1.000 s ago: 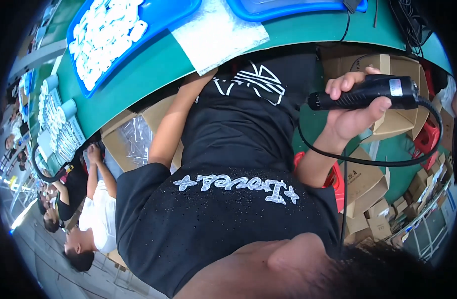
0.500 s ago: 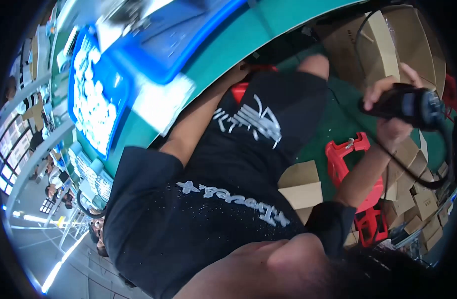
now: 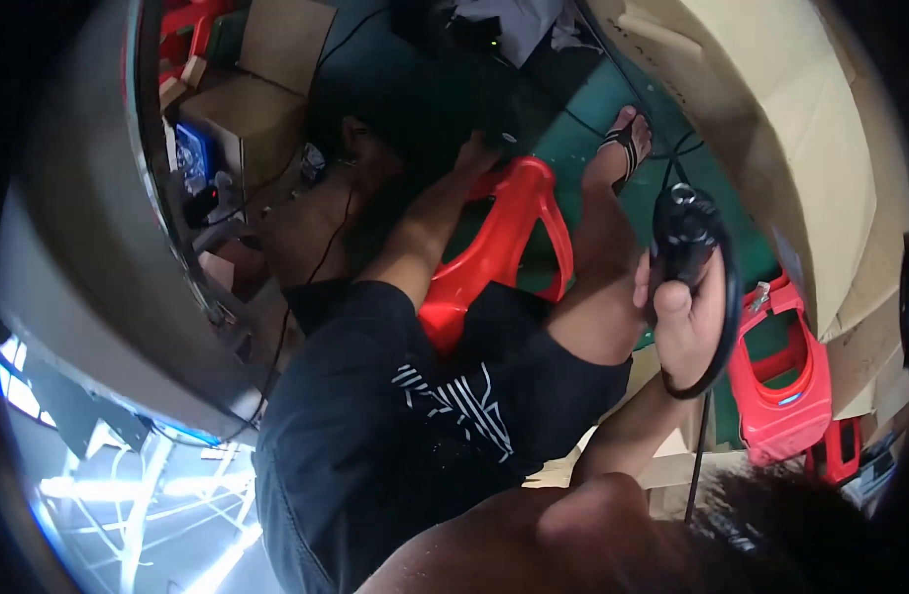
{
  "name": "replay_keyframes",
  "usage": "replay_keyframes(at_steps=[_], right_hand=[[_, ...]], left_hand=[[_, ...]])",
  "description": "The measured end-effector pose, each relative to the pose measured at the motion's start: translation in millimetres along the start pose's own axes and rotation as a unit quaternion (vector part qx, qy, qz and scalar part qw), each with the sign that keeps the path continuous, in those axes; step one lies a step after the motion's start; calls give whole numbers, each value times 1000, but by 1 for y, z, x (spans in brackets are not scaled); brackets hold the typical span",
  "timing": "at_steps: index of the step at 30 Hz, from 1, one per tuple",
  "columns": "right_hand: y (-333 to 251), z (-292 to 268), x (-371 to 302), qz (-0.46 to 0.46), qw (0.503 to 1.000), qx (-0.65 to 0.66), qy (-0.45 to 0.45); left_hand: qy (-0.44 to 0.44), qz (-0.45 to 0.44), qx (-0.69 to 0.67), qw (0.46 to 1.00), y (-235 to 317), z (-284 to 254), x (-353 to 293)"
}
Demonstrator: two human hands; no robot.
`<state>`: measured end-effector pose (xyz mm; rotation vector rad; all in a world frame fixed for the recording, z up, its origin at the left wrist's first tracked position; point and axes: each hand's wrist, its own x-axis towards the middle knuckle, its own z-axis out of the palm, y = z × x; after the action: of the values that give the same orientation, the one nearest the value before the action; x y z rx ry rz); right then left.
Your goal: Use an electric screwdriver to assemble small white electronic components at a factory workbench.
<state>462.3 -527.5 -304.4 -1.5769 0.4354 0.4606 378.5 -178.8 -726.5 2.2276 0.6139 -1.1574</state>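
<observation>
My right hand (image 3: 694,332) is wrapped round a black handheld device (image 3: 684,238), held upright beside my right thigh. A metal ring shows at its top. A thick black cord loops from it round the outside of my wrist. My left hand (image 3: 477,155) reaches down between my legs to the far rim of a red plastic stool (image 3: 499,243) and seems closed on it; shadow hides most of the fingers. The stool lies between my knees, its near end covered by my black shorts.
Large cardboard sheets (image 3: 781,129) rise along the right. A second red stool (image 3: 786,421) stands below them. An open carton (image 3: 227,119) and a small blue-lit unit (image 3: 192,158) lie at the left, beside the table's edge (image 3: 138,178). Black cables (image 3: 707,445) trail over the green floor.
The view has turned down toward the floor; the table top with its blue trays has left it. The black device now points upward, closer to my right leg. More of the stool shows.
</observation>
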Motion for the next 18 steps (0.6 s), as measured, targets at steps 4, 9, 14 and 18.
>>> replay_keyframes(at_steps=[4, 9, 14, 18], right_hand=[[-11, -5, 8, 46, 994, -99, -10], [-25, 5, 11, 19, 986, -162, -35], [-17, 15, 2, 34, 979, -186, -71], [-36, 49, -19, -48, 965, -243, -87]], left_hand=[[107, -81, 7, 991, 40, 38, 19], [236, -12, -71, 969, 49, 24, 23], [-21, 5, -171, 985, 140, -38, -61], [89, 98, -246, 960, 81, -11, -59]])
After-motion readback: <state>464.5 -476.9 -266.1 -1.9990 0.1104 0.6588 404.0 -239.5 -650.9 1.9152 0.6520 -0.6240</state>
